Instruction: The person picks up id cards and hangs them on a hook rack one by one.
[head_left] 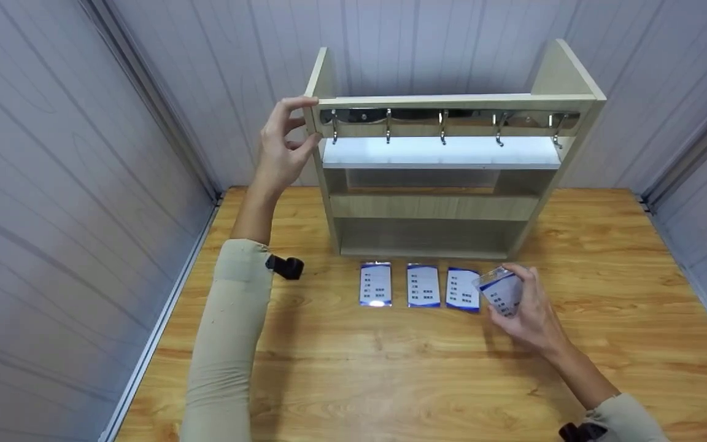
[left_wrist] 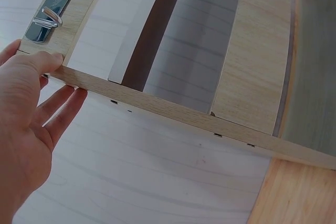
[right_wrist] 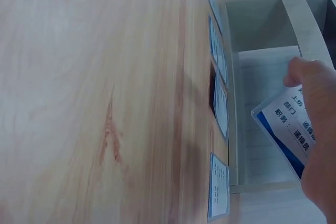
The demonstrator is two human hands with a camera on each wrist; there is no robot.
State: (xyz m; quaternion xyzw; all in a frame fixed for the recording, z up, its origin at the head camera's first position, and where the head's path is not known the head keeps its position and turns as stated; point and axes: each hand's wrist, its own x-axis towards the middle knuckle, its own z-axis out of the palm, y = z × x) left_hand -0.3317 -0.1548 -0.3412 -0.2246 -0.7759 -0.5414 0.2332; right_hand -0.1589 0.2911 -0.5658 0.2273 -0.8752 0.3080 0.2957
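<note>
The person wears long sleeves of a pale beige cloth. The left sleeve (head_left: 224, 344) is plain, with fine creases in its lower part and a smoother band near its end. Beside this band sits a small black device (head_left: 286, 267) of blocky shape. The right sleeve (head_left: 629, 417) has the same colour, also with a second device (head_left: 580, 431) in black. The left hand (head_left: 283, 144) and the right hand (head_left: 534, 316) are bare.
</note>
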